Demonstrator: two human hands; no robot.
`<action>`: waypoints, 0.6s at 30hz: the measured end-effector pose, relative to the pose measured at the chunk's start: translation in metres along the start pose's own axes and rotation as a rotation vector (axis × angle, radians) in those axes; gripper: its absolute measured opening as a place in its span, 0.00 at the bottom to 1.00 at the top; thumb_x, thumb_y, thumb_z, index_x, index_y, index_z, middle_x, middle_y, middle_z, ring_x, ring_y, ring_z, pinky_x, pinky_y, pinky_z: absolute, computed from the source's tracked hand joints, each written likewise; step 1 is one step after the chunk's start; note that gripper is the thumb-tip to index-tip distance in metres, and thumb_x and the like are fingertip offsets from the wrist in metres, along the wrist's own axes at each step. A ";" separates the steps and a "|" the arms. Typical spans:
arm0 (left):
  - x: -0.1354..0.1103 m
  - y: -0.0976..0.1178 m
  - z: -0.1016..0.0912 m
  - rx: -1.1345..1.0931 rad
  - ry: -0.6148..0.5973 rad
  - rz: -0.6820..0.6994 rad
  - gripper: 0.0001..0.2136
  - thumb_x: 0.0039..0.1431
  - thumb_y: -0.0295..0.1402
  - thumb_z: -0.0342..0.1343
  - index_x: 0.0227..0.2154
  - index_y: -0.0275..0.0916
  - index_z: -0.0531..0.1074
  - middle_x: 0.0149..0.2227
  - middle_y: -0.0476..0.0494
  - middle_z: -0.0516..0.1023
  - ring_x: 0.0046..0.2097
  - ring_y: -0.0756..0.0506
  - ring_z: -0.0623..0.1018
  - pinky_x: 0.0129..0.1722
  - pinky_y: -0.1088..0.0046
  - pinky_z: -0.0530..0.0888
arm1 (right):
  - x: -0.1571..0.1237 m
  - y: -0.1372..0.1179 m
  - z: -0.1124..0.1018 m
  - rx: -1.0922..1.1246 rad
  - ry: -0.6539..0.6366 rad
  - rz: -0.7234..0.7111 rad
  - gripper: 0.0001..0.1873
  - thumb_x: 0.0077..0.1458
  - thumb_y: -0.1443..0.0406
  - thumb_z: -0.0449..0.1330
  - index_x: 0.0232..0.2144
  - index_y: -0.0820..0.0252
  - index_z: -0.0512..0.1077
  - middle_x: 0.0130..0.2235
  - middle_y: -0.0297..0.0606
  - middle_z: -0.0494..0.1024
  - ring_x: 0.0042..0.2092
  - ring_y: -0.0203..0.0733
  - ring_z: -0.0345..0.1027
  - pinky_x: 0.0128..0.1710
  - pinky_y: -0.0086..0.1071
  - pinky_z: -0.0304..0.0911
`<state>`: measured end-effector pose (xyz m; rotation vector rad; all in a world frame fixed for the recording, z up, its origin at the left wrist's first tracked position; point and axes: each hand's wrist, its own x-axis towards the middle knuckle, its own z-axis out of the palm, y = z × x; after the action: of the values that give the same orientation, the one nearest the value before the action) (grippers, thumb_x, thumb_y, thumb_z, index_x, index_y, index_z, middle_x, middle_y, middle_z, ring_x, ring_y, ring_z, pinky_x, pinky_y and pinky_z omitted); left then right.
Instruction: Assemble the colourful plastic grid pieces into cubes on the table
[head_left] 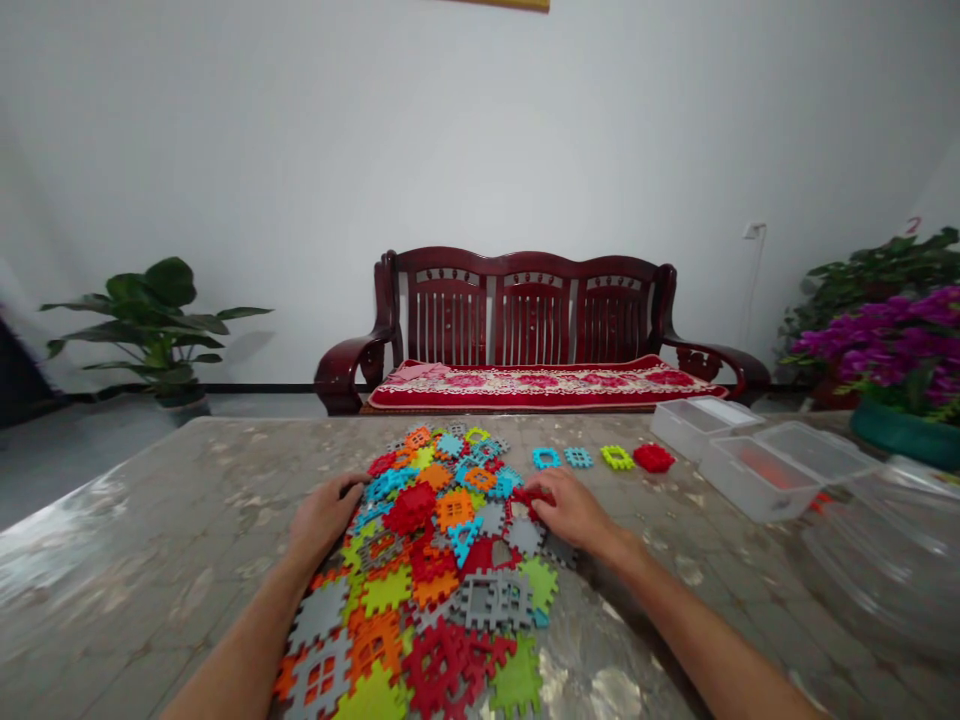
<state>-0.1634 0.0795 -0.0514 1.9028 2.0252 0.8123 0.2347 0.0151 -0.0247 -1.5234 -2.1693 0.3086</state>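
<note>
Tile pile (435, 560): mixed-colour interlocking pcs, centre of table (150, 560), running from near edge to mid.
R hand (574, 510): palm down at pile's right edge, fingers bent, tips on red tile (531, 496); pinched or just touching, can't tell.
L hand (326, 515): flat & loose on pile's left edge, fingers uncurled, holding nothing.
Loose row: blue tiles (546, 458), green tile (616, 457), red piece (653, 457), far right of pile, apart from it.
Clear boxes (757, 480): further right, near the row.

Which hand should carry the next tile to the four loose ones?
Probably right. The right hand rests on the pile, on the side nearest the loose tiles; the left hand is across it.
</note>
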 end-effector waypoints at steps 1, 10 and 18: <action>0.000 0.001 0.000 0.001 -0.003 -0.007 0.17 0.59 0.38 0.50 0.44 0.46 0.81 0.47 0.48 0.85 0.48 0.41 0.81 0.48 0.70 0.75 | 0.002 -0.003 0.002 0.000 0.000 -0.020 0.17 0.52 0.70 0.56 0.41 0.55 0.80 0.45 0.37 0.81 0.51 0.46 0.70 0.55 0.37 0.61; -0.001 -0.001 0.001 -0.009 0.016 -0.001 0.16 0.58 0.37 0.51 0.43 0.47 0.81 0.45 0.49 0.85 0.47 0.42 0.81 0.48 0.71 0.74 | 0.034 -0.019 0.013 -0.097 -0.061 0.017 0.30 0.48 0.67 0.61 0.56 0.54 0.73 0.58 0.40 0.75 0.58 0.51 0.66 0.60 0.41 0.57; 0.000 -0.002 0.005 0.021 -0.007 -0.015 0.17 0.62 0.36 0.47 0.45 0.46 0.80 0.48 0.48 0.84 0.50 0.42 0.80 0.52 0.70 0.72 | 0.031 -0.029 0.024 -0.115 -0.034 -0.067 0.17 0.60 0.66 0.54 0.47 0.54 0.78 0.51 0.40 0.81 0.54 0.46 0.70 0.56 0.38 0.59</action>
<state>-0.1629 0.0803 -0.0566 1.8967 2.0494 0.7828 0.1906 0.0360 -0.0252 -1.5122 -2.2948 0.1914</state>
